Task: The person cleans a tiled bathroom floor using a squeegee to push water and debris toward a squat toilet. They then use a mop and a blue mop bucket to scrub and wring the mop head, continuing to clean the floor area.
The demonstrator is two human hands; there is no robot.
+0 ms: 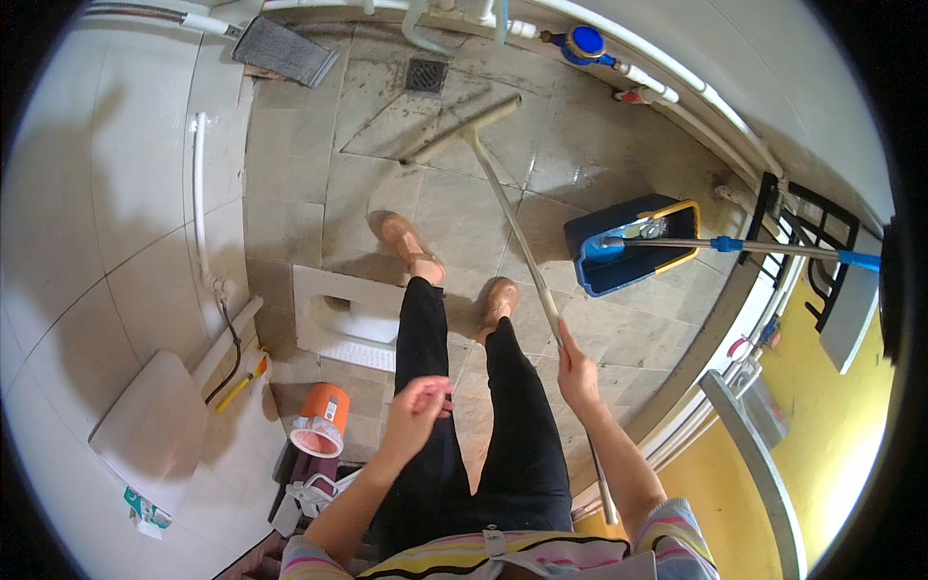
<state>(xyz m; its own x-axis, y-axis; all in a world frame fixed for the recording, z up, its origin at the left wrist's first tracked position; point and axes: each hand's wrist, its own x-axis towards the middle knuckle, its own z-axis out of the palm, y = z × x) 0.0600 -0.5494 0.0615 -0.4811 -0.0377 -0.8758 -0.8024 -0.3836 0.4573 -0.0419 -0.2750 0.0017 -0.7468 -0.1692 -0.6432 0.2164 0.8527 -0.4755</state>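
Observation:
A long-handled floor squeegee slants across the tiled floor, its wide pale head lying on the tiles beyond my feet. My right hand is wrapped around its pole, and the pole's rear end passes beside my right forearm. In front of my left thigh, my left hand is loosely curled with nothing visible in it. Past the squeegee head is a dark square floor drain. The floor tiles around it look wet in places.
Right of the pole stands a dark blue bucket with a yellow rim and a blue-jointed mop pole across it. A squat toilet lies left of my legs, near an orange bin. A grey flat mop head rests far left; pipes line the far wall.

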